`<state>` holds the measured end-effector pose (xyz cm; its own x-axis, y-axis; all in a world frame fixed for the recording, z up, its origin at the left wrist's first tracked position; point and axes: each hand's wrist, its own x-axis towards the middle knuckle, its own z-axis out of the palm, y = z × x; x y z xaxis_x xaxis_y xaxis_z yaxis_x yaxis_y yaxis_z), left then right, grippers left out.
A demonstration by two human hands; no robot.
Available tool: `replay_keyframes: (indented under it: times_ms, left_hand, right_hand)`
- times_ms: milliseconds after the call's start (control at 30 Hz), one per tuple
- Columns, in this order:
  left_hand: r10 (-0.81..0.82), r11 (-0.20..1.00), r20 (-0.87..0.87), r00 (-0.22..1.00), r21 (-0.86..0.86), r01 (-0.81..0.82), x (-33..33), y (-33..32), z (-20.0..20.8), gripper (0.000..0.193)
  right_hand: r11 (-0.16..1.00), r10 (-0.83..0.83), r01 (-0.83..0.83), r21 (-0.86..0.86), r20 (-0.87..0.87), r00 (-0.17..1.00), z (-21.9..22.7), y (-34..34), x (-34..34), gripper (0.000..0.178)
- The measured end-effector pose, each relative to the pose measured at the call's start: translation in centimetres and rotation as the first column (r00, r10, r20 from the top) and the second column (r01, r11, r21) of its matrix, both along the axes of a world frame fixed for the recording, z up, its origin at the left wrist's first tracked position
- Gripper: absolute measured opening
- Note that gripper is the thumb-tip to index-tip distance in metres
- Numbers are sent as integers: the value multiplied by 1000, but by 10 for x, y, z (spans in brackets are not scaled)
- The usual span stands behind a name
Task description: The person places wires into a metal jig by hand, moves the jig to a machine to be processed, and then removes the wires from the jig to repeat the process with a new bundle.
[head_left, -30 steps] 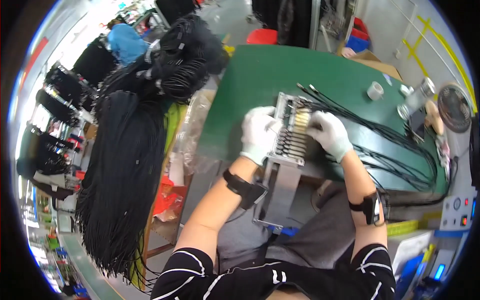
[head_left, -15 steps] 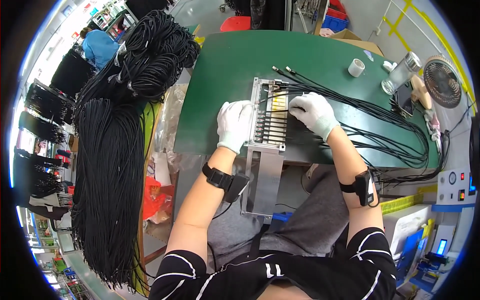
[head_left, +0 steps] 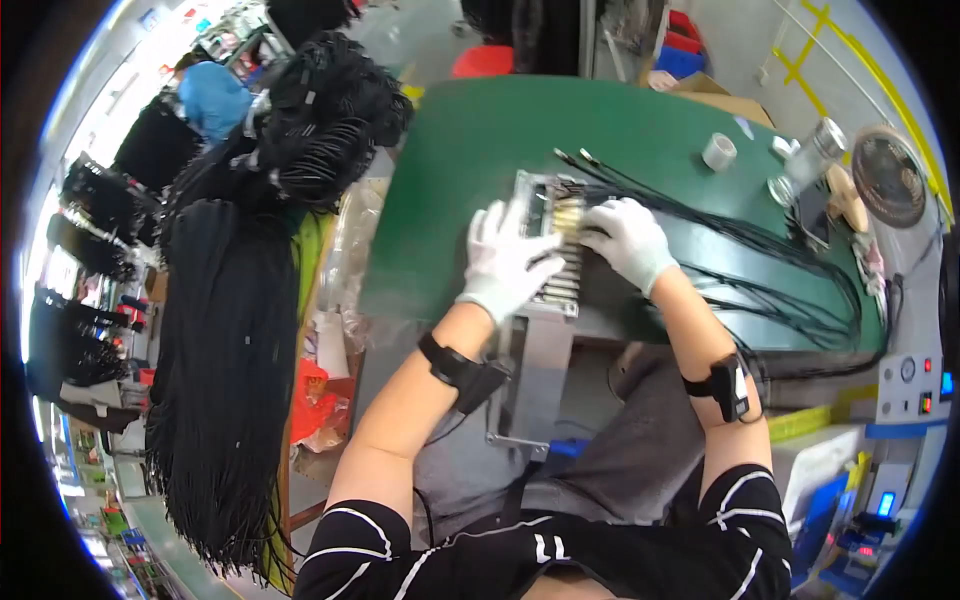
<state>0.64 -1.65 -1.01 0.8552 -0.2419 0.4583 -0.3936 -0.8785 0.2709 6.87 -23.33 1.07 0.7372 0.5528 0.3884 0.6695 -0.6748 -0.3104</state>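
A metal slotted fixture (head_left: 562,293) stands at the near edge of the green table, with a row of parallel slots and pale yellow strips. My left hand (head_left: 497,262), in a white glove, lies across it with fingers spread, the fingertips reaching over the slots. On the fixture's right side is my right hand (head_left: 630,243), also gloved, its fingers bent in toward the slots. What those fingers pinch is hidden and blurred. Black cables (head_left: 720,222) run from the fixture and under my right hand toward the right, and two connector ends stick out beyond the fixture's far end.
A thick bundle of black cables (head_left: 215,360) hangs at the left beside the green table (head_left: 470,130). Toward the right stand a white tape roll (head_left: 718,152), a glass jar (head_left: 808,162) and a small fan (head_left: 888,172). A control box (head_left: 908,375) is at the far right.
My left hand has moved right, from beside the fixture to over its slots, and its fingers have spread. My right hand stays at the fixture's right side. The whole view has shifted slightly.
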Motion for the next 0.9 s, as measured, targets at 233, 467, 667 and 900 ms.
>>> replay_keyframes:
  times_ms: [233, 467, 667, 900]
  left_hand:
    - [-22, 994, 2, 1000, -110, 22, 5, -2, -7, 24]
    - [221, 852, -67, 973, -472, -226, 17, 13, -8, 20]
    - [-26, 870, 114, 993, -487, 78, 16, 6, 1, 15]
    - [-177, 866, 152, 972, -445, 227, 10, 5, 7, 13]
  right_hand:
    - [944, -272, 290, -159, 124, 954, 1, -14, 24, 13]
    - [998, -63, 63, 13, 44, 997, 27, -23, 15, 13]
    - [996, 45, -49, 79, 55, 997, 23, -9, 5, 16]
    - [947, 171, -169, 274, 14, 985, 29, 26, -23, 20]
